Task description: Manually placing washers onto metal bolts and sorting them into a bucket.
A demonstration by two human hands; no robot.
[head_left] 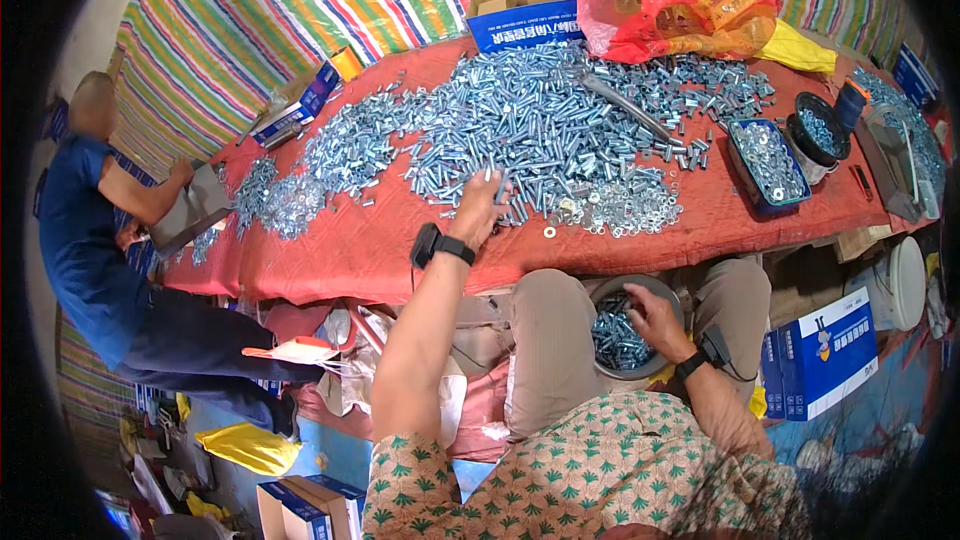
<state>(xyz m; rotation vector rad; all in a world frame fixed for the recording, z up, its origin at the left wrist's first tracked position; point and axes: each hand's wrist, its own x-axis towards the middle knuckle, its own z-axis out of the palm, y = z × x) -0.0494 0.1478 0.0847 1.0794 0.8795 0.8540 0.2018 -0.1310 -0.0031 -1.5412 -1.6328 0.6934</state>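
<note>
A large heap of silvery-blue bolts [500, 115] spreads over the red-covered table [400, 255]. My left hand [478, 208] is at the heap's near edge, fingers bent together; what they hold is too small to make out. A band of loose washers [620, 208] lies to the right of that hand. Between my knees sits a round grey bucket [668, 292] with bolts [618, 338] inside. Over its opening, my right hand [655, 322] has its fingers curled close to the bolts, and I cannot see what is in them.
At the right stand a basket of washers [768, 165] and a black bowl [820, 130]. A metal bar [630, 105] lies on the heap. Behind it are an open carton [525, 35] and a red plastic bag [670, 20]. At the left, a person [85, 210] holds a grey tray [195, 208].
</note>
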